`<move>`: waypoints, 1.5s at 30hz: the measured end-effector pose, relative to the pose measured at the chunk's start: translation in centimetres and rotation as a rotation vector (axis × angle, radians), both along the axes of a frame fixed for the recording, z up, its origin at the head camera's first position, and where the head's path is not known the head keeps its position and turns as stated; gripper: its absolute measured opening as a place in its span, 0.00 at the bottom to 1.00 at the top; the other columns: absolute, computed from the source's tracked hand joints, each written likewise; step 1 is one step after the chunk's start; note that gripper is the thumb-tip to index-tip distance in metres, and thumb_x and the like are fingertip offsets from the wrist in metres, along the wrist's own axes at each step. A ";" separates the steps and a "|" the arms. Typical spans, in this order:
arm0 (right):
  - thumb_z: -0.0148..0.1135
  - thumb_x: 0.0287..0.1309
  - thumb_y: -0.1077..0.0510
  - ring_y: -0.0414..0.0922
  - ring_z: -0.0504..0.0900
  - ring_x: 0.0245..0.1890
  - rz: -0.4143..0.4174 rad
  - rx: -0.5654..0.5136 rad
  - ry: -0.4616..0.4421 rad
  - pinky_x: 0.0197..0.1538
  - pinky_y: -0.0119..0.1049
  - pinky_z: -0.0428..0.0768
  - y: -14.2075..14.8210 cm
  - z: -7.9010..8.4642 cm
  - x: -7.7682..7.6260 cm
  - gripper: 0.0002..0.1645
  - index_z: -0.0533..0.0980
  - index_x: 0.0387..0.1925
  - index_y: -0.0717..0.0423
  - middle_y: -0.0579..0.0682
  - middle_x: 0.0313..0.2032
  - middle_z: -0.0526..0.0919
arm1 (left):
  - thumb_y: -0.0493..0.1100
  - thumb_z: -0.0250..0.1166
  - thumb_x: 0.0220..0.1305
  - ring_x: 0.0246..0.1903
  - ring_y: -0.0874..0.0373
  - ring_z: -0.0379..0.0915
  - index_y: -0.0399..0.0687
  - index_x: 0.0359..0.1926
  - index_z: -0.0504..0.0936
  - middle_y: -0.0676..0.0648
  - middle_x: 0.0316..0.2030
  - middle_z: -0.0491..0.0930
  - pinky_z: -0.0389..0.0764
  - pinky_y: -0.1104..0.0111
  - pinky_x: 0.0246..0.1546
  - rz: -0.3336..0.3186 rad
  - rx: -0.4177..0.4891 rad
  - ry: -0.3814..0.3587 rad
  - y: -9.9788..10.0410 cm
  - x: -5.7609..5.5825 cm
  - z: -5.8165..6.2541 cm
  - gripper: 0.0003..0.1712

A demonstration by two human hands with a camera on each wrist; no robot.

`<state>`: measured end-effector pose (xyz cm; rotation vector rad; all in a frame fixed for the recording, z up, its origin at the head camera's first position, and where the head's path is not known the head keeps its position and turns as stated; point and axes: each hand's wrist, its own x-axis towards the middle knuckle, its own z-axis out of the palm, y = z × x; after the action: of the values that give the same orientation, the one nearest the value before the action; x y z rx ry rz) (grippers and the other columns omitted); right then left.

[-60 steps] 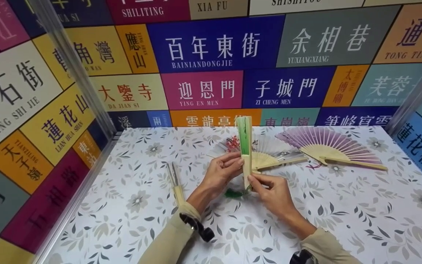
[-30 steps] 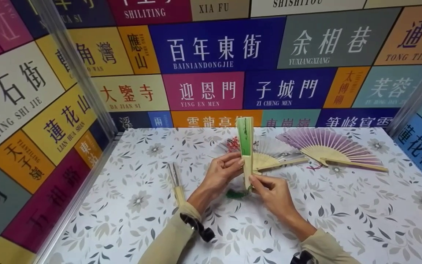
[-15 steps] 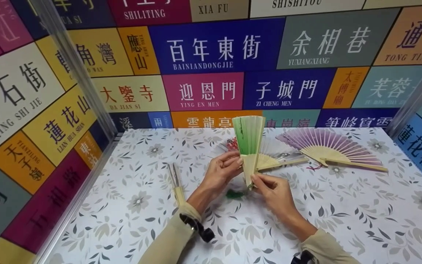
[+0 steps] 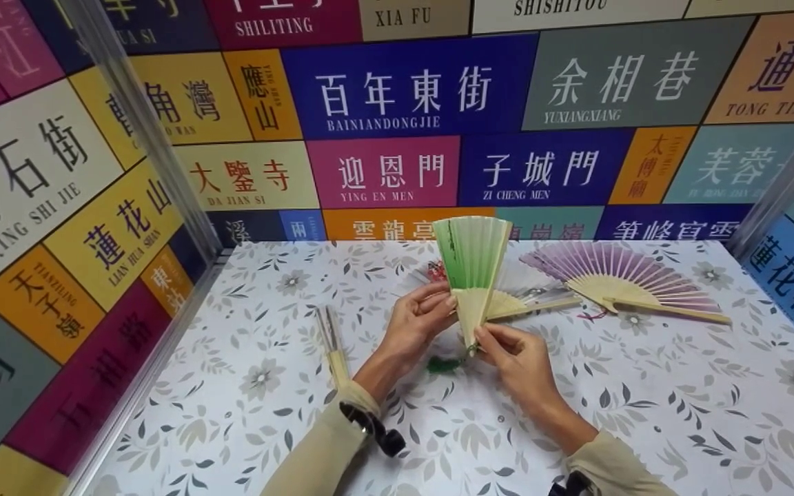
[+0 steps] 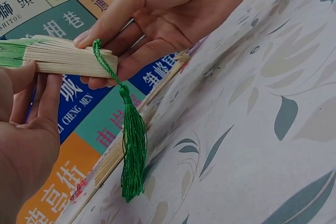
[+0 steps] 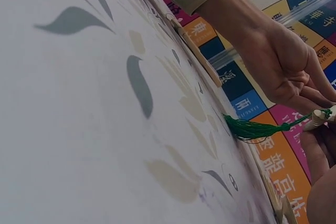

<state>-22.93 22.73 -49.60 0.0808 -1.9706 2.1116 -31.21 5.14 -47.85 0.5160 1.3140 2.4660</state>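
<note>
A green and white folding fan (image 4: 473,258), partly spread, stands upright between my two hands above the table. My left hand (image 4: 414,327) pinches its left edge just under the green leaf. Down at the pivot end, my right hand (image 4: 517,355) grips the pale ribs between thumb and fingers. From the pivot hangs a green tassel (image 5: 134,145), plain in the left wrist view; the right wrist view also catches the tassel (image 6: 257,128). Behind the held fan lies a spread white fan (image 4: 528,279) with red flowers, partly hidden by it.
A spread purple fan (image 4: 617,272) lies at the back right, beside the white one. Left of my left forearm rests a folded fan (image 4: 329,337). The leaf-patterned tabletop (image 4: 231,427) meets printed sign panels (image 4: 404,86) at the back and sides.
The green fan was folded nearly shut two seconds ago. Its leaf has since widened, the right edge swinging rightward. Both hands stay almost in place.
</note>
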 end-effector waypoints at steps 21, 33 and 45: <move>0.73 0.58 0.55 0.48 0.89 0.38 -0.024 -0.072 0.003 0.48 0.44 0.90 -0.1 0.0 -0.2 0.20 0.82 0.43 0.68 0.62 0.37 0.88 | 0.28 0.64 0.66 0.48 0.53 0.85 0.32 0.59 0.74 0.42 0.46 0.87 0.84 0.58 0.59 0.053 0.021 -0.018 0.2 -0.1 0.0 0.21; 0.73 0.58 0.56 0.49 0.90 0.38 -0.037 -0.093 0.011 0.47 0.44 0.90 -0.1 0.0 -0.3 0.19 0.82 0.43 0.69 0.63 0.37 0.88 | 0.30 0.67 0.64 0.47 0.52 0.85 0.33 0.58 0.76 0.41 0.46 0.87 0.87 0.59 0.55 0.103 -0.011 -0.006 0.4 0.1 0.1 0.21; 0.74 0.57 0.56 0.52 0.89 0.40 -0.037 -0.109 0.002 0.50 0.45 0.89 0.0 0.0 -0.3 0.21 0.80 0.43 0.70 0.63 0.38 0.87 | 0.33 0.70 0.62 0.44 0.51 0.86 0.33 0.54 0.78 0.40 0.43 0.87 0.88 0.57 0.52 0.173 -0.079 0.035 0.5 0.2 0.3 0.20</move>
<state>-23.26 22.71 -49.62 0.0260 -1.8369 2.1893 -31.00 5.65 -47.52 0.4453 1.5221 2.5392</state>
